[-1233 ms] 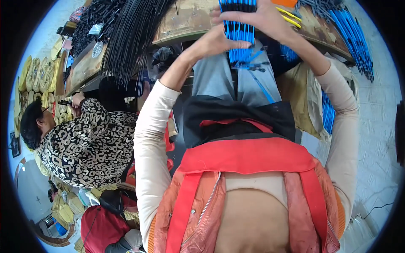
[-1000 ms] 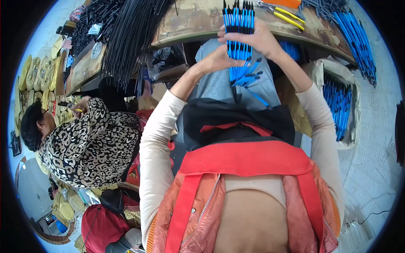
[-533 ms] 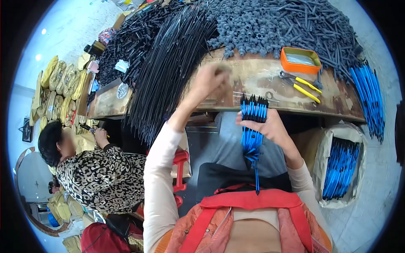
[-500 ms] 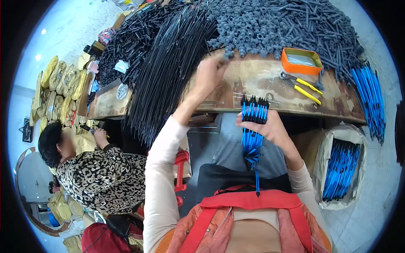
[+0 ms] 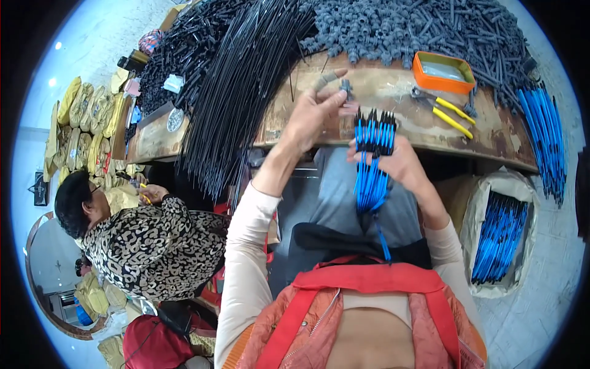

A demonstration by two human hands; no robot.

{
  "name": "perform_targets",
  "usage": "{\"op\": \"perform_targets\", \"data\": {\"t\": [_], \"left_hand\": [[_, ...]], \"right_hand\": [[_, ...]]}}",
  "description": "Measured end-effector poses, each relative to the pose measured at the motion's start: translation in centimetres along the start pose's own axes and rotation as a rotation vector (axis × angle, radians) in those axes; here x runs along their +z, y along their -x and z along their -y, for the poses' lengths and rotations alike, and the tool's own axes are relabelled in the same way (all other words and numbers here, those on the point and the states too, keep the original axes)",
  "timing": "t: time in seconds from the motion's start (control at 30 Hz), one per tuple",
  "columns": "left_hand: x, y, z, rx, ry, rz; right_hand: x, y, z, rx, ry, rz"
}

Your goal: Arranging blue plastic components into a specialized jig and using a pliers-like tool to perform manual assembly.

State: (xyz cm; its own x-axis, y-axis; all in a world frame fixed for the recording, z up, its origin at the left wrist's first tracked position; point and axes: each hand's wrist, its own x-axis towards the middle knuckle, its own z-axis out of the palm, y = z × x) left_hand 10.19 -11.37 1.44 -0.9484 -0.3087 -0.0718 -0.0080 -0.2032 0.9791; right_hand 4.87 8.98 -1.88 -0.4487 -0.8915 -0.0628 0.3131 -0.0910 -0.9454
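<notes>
My left hand (image 5: 307, 120) is over the tabletop, its thumb and fingers closed on a small grey plastic fitting (image 5: 346, 87). One fingertip has a pale cover on it. To its right, above my lap, my right hand (image 5: 404, 165) grips a bundle of thin blue and black rods (image 5: 373, 178). Their black tips point up and away from me, in rows, and the blue lower ends gather toward my waist. One blue piece hangs down below the bundle. Part of the right hand's fingers is behind the rods.
Grey fittings (image 5: 362, 31) are heaped at the far side, beside long black rods (image 5: 246, 92). An orange tin (image 5: 444, 86) and yellow-handled pliers (image 5: 453, 114) lie right of my hands. More blue rods fill a sack (image 5: 501, 240) at right. A person (image 5: 153, 246) works at left.
My left hand has come back from the edge of the grey heap, and a grey fitting now shows in its fingers. My right hand and the bundle have shifted slightly.
</notes>
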Motion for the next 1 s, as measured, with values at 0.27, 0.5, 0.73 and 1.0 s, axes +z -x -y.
{"op": "perform_targets", "data": {"t": [0.27, 0.5, 0.73, 1.0], "left_hand": [[0.5, 3.9, 0.4, 0.039, 0.366, 0.056], [0.0, 4.5, 0.3, 0.097, 0.446, 0.094], [-0.8, 4.0, 1.2, 0.108, 0.481, 0.14], [-0.1, 4.3, 0.9, 0.077, 0.466, 0.1]], "right_hand": [[0.5, 0.4, 0.1, -0.085, 0.07, 0.033], [2.3, 0.4, 0.4, -0.055, 0.038, -0.042], [2.9, 0.2, 0.3, -0.043, 0.09, -0.104], [2.5, 0.0, 0.1, -0.049, 0.058, -0.097]]}}
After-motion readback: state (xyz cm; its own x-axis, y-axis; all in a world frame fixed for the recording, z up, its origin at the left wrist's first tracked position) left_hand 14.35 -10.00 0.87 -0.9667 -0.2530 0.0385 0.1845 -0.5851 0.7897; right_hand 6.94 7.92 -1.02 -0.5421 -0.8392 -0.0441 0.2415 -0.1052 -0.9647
